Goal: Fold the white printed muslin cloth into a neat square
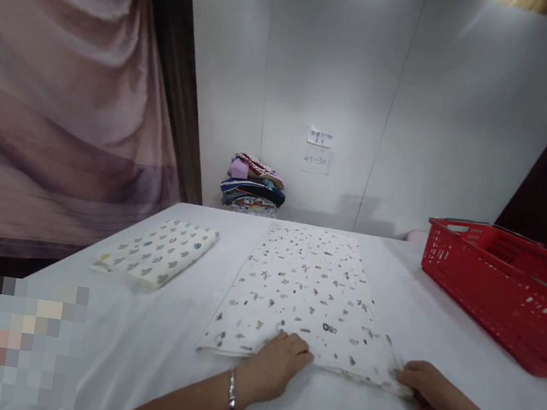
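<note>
A white cloth (304,283) with small printed plants and animals lies spread in a folded, long rectangle across the middle of the table. My left hand (277,367), with a silver bracelet at the wrist, rests on the cloth's near edge, its fingers bent slightly and pressing down. At the near right corner my right hand (424,386) pinches the cloth between thumb and fingers, and that corner is drawn out to the right. To the left lies another folded cloth (159,254), white with grey cloud-like shapes.
A red plastic basket (498,295) stands on the right of the white-covered table (135,335). Behind the far edge is a stack of folded fabrics (254,186) against the white wall. Pink curtain (65,103) hangs at left. The lower left corner is pixelated.
</note>
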`<action>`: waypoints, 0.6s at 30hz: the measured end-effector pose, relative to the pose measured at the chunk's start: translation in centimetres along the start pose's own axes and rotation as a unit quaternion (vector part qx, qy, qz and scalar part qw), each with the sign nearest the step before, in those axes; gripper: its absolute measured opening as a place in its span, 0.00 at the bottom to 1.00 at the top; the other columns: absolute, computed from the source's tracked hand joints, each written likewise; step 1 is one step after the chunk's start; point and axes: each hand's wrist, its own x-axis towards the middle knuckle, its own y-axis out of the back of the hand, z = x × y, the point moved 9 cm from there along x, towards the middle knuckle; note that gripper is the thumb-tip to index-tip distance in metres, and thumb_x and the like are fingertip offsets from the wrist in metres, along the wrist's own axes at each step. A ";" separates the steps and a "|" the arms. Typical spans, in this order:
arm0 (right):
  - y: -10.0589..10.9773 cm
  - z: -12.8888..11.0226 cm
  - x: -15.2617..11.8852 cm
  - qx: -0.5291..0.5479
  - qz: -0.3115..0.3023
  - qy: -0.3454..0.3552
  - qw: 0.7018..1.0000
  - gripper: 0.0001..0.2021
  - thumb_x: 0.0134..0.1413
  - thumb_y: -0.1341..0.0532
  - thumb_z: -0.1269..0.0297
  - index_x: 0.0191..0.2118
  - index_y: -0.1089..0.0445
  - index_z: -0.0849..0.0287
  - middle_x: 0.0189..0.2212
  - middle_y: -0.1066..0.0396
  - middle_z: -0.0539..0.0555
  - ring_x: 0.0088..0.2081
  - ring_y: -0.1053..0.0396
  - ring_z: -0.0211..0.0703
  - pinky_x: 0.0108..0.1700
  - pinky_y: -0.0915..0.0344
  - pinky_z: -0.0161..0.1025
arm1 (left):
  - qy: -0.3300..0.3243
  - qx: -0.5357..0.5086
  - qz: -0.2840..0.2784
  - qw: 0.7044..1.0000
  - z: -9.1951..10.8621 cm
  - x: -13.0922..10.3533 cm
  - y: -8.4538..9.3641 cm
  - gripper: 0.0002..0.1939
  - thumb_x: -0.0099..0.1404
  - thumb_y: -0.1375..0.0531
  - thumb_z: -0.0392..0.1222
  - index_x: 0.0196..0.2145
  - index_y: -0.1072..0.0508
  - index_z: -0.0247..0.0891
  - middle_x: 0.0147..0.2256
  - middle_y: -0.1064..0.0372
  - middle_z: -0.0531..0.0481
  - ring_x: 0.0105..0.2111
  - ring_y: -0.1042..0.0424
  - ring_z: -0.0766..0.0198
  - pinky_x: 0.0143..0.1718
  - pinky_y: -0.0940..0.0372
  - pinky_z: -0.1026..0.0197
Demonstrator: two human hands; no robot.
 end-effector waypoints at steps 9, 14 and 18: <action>-0.3 -0.8 -0.3 -0.015 0.040 0.019 0.999 0.12 0.38 0.43 0.63 0.18 0.50 0.53 0.11 0.45 0.50 0.12 0.46 0.34 0.17 0.54 0.33 | 0.134 0.069 0.038 0.988 -7.2 -7.1 1.7 0.25 0.61 0.55 0.25 0.52 0.35 0.43 0.49 0.34 0.45 0.47 0.35 0.57 0.48 0.38 0.50; 0.2 -1.3 -0.7 -0.045 0.091 0.051 0.994 0.10 0.43 0.44 0.62 0.19 0.48 0.52 0.13 0.39 0.53 0.13 0.43 0.36 0.18 0.50 0.36 | 0.227 0.120 0.008 0.966 -10.1 -8.7 2.3 0.28 0.59 0.57 0.22 0.52 0.33 0.40 0.50 0.33 0.44 0.48 0.35 0.58 0.48 0.40 0.52; 0.0 -0.9 -1.4 -0.007 0.072 0.040 0.997 0.09 0.43 0.44 0.61 0.21 0.47 0.53 0.15 0.39 0.53 0.14 0.40 0.36 0.19 0.45 0.35 | 0.267 0.133 -0.001 0.955 -11.6 -9.7 3.4 0.30 0.56 0.58 0.20 0.50 0.32 0.39 0.48 0.32 0.44 0.47 0.35 0.59 0.46 0.41 0.54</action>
